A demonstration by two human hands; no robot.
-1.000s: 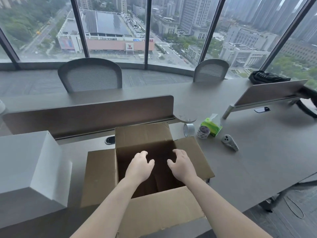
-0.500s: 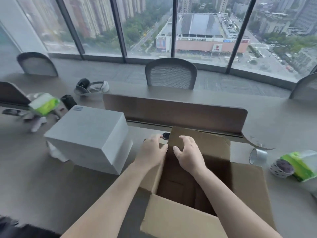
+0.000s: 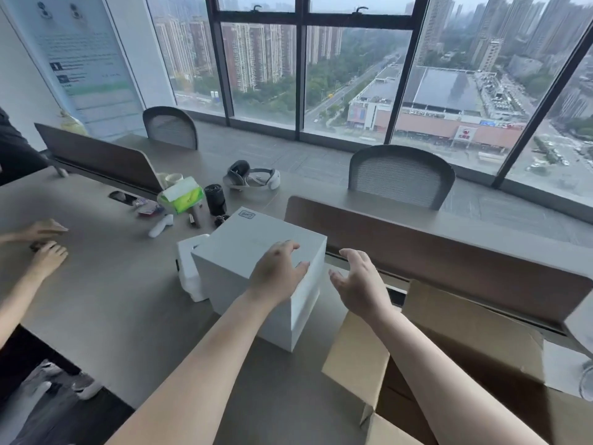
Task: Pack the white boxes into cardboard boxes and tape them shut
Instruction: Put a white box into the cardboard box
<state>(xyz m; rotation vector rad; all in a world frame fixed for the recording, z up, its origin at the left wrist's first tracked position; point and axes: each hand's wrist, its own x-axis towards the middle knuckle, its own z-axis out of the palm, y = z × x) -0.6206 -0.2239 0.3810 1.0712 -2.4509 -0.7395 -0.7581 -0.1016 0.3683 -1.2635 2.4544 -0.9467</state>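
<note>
A large white box [image 3: 244,248] stands on the grey desk, left of centre. My left hand [image 3: 277,273] lies over its near right top edge with fingers spread. Just right of the box, my right hand [image 3: 357,281] hovers open, palm turned toward the box's right side and apart from it. The open cardboard box [image 3: 475,354] sits at the lower right with its flaps spread; its inside is mostly out of view. A smaller white object [image 3: 189,274] leans behind the white box on its left.
A brown desk divider [image 3: 433,255] runs behind the boxes. Tissues [image 3: 181,195], a black cylinder [image 3: 215,199], a white controller [image 3: 160,225] and a headset [image 3: 252,178] lie at the back left. Another person's hands [image 3: 45,245] rest on the desk at the far left.
My view has swung left from the cardboard box to the white box. Both hands left the cardboard box's flap and moved left; the left one now rests on the white box.
</note>
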